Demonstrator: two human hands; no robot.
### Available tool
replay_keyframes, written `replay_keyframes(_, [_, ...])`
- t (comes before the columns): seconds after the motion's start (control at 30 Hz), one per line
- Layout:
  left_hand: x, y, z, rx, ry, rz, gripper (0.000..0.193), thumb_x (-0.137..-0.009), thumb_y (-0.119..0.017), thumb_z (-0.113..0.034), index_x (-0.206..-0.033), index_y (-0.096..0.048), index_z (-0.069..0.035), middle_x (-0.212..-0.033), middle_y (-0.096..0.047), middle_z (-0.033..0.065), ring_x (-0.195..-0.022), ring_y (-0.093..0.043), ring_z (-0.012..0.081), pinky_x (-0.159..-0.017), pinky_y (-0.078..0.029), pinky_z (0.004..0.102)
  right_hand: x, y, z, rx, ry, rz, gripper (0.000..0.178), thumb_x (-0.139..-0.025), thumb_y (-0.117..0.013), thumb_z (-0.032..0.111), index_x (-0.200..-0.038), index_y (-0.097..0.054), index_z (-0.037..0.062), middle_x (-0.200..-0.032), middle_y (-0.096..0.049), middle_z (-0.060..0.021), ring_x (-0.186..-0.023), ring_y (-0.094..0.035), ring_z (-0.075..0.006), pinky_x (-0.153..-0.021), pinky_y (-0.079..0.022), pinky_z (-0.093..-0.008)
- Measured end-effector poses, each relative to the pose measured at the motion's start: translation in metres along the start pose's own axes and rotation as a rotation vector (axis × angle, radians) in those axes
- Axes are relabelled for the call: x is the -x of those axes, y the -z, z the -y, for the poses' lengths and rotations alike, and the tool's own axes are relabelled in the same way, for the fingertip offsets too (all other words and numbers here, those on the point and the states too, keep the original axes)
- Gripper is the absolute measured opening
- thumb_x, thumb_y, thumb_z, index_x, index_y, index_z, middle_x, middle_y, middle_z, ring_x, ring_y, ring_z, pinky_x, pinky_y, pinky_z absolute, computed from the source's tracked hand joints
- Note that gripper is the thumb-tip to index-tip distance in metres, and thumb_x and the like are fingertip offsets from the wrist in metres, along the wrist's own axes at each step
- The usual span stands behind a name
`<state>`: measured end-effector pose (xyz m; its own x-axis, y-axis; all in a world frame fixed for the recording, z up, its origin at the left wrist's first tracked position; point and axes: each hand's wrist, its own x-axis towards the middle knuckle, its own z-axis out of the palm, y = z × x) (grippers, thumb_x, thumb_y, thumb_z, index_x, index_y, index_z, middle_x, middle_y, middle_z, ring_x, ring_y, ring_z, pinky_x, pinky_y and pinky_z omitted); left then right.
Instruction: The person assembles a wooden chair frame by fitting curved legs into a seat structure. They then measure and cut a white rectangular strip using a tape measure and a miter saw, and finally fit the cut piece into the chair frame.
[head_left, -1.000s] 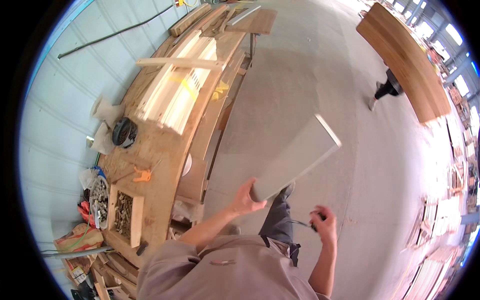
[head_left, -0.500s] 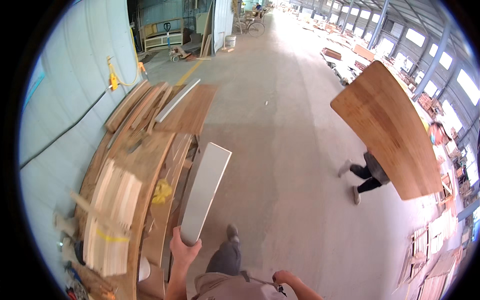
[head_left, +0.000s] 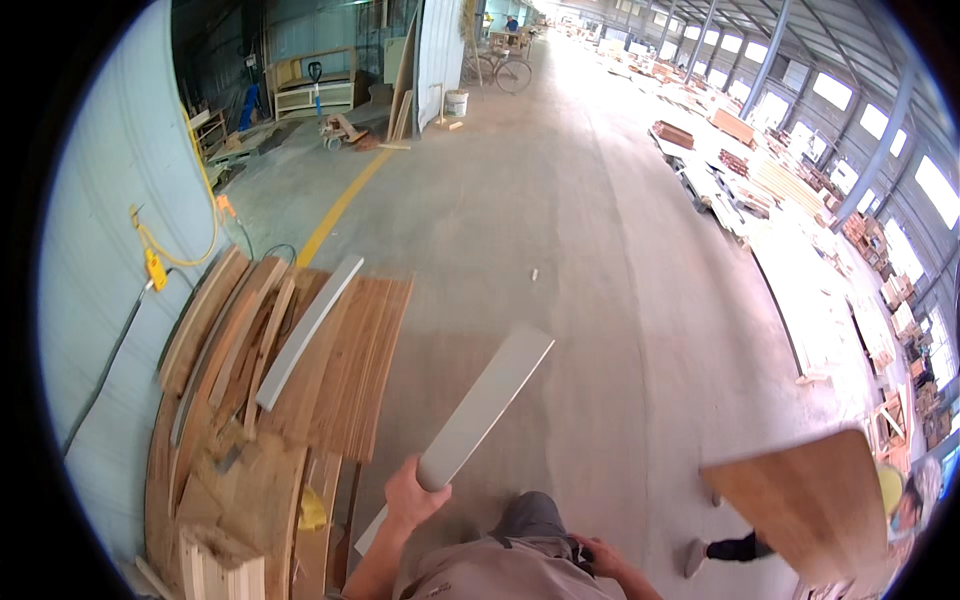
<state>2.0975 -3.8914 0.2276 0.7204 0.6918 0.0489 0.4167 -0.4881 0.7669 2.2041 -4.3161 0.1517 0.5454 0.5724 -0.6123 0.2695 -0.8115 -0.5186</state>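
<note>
Left hand (head_left: pixel 412 497) grips grey curved panel (head_left: pixel 486 408), apparently.

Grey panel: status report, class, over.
Left hand grips grey panel at its near end. Right hand low at waist. Co-worker's wooden board passing right.

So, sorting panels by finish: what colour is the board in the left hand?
Plain pale grey board, no wood grain; head view.
</note>
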Motion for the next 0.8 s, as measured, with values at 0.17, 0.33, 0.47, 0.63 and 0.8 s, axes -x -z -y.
replay_keyframes(0.17, [-0.214, -0.059, -0.022, 0.026, -0.033, -0.007, 0.057, -0.062, -0.082, -0.028, -0.109, -0.061, -0.005, -0.095, -0.07, 0.0155, -0.089, -0.068, 0.0382, -0.077, -0.054, 0.0463, -0.216, 0.103, -0.036, 0.18, 0.272, 0.262, 0.045, -0.079, -0.068, 0.019, -0.124, -0.066, 0.0184, -0.114, -0.068, -0.014, -0.112, -0.063, -0.0348, -0.094, -0.051, -0.0416])
replay_keyframes(0.33, [-0.404, -0.085, -0.023, 0.018, 0.109, -0.099, 0.057, -0.061, -0.082, -0.027, -0.11, -0.061, -0.006, -0.095, -0.07, 0.0164, -0.089, -0.068, 0.0383, -0.077, -0.053, 0.0468, -0.426, 0.26, 0.023, 0.219, 0.299, 0.26, 0.036, -0.084, -0.062, 0.017, -0.12, -0.068, 0.0167, -0.116, -0.068, -0.011, -0.114, -0.062, -0.0321, -0.094, -0.051, -0.0426])
replay_keyframes(0.47, [-0.534, -0.09, -0.045, 0.001, 0.173, -0.213, 0.062, -0.061, -0.083, -0.028, -0.114, -0.061, -0.005, -0.098, -0.069, 0.0186, -0.092, -0.067, 0.0402, -0.079, -0.053, 0.0484, -0.56, 0.371, 0.089, 0.341, 0.377, 0.374, 0.036, -0.09, -0.057, 0.021, -0.125, -0.064, 0.0173, -0.123, -0.066, -0.0115, -0.115, -0.062, -0.0324, -0.094, -0.05, -0.0436])
replay_keyframes(0.63, [-0.703, -0.103, -0.018, 0.151, 0.329, -0.335, 0.059, -0.064, -0.083, -0.025, -0.113, -0.059, -0.003, -0.101, -0.068, 0.018, -0.095, -0.067, 0.0358, -0.08, -0.053, 0.0449, -0.741, 0.486, 0.149, 0.501, 0.521, 0.518, 0.033, -0.085, -0.063, 0.022, -0.116, -0.063, 0.0095, -0.121, -0.064, -0.014, -0.116, -0.059, -0.0355, -0.089, -0.052, -0.0453])
replay_keyframes(0.8, [-0.885, -0.076, 0.035, 0.017, 0.494, -0.41, 0.057, -0.069, -0.079, -0.029, -0.115, -0.056, -0.004, -0.102, -0.067, 0.02, -0.097, -0.064, 0.042, -0.081, -0.051, 0.047, -0.901, 0.548, 0.282, 0.152, -0.029, 0.496, 0.037, -0.097, -0.052, 0.031, -0.125, -0.065, 0.0095, -0.13, -0.062, -0.0182, -0.118, -0.059, -0.0363, -0.092, -0.051, -0.0432])
